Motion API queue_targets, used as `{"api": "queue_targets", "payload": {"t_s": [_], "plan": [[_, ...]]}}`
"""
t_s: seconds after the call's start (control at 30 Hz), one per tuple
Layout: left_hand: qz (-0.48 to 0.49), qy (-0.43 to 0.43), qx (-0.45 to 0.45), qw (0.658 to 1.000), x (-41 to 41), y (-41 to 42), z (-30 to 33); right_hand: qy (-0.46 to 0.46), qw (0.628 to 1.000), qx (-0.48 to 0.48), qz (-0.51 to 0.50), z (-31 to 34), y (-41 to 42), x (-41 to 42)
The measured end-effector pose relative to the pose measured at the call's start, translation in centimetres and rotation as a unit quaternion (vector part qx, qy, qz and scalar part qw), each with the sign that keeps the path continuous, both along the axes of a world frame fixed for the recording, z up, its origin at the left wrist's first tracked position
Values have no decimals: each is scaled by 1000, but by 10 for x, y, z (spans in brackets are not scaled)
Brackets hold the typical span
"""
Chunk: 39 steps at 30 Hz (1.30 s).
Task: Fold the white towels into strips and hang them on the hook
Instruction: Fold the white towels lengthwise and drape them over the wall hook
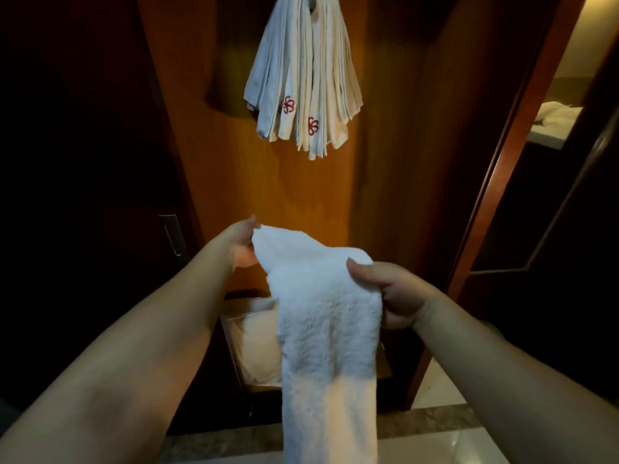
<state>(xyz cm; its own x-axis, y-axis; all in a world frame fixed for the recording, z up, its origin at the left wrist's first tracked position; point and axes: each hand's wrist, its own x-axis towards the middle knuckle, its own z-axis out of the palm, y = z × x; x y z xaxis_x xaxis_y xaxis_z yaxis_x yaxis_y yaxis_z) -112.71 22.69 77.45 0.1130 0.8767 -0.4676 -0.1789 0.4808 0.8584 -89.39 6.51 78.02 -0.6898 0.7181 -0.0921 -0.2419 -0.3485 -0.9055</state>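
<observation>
Held towel (326, 316): plain white terry, no pattern. Hanging towels (303, 75) at 12 o'clock: white to cream, two bearing red flower emblems (288, 104). Wall panel (234, 169): orange-brown wood. Floor (435, 426) at 5 o'clock: pale beige, mottled grey-brown band.

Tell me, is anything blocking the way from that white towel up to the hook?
Nothing visible does. The folded white terry towel, held by the left hand and right hand, has open space above it. The hook is already crowded with hanging white towels.

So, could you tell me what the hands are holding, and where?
Both hold one white towel: left hand grips its top corner, right hand pinches its right edge.
</observation>
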Motion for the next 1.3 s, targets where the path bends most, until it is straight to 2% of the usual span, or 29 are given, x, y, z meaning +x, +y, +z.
{"api": "queue_targets", "payload": {"t_s": [0.17, 0.3, 0.4, 0.47, 0.57, 0.63, 0.67, 0.73, 0.9, 1.03, 1.13, 1.23, 1.3], "plan": [[-12, 39, 5, 999, -1, -8, -2, 61, 994, 34, -86, 33, 23, -1], [90, 21, 160, 983, 6, -31, 14, 103, 974, 33, -198, 61, 39, -2], [151, 63, 346, 924, 18, -72, 25, 112, 950, 44, -289, 79, 47, -8], [120, 102, 438, 885, 28, -102, 24, 108, 930, 59, -348, 91, 52, -16], [55, 246, 505, 826, 48, -122, 18, 80, 917, 73, -385, 109, 56, -35], [56, 333, 518, 786, 60, -121, 17, 49, 910, 78, -404, 118, 58, -48], [66, 360, 512, 777, 64, -119, 18, 37, 905, 78, -417, 121, 59, -54], [86, 393, 502, 766, 71, -113, 21, 26, 892, 83, -444, 128, 62, -61], [126, 445, 530, 711, 80, -99, 19, 6, 865, 97, -492, 140, 66, -68], [114, 502, 496, 699, 68, -81, -2, 12, 834, 76, -546, 151, 70, -56], [79, 531, 464, 704, 64, -73, -24, 40, 825, 56, -561, 155, 69, -51], [79, 543, 457, 700, 61, -64, -39, 61, 829, 43, -555, 158, 65, -52], [90, 543, 443, 708, 51, -58, -44, 86, 818, 36, -567, 165, 64, -48]]}}
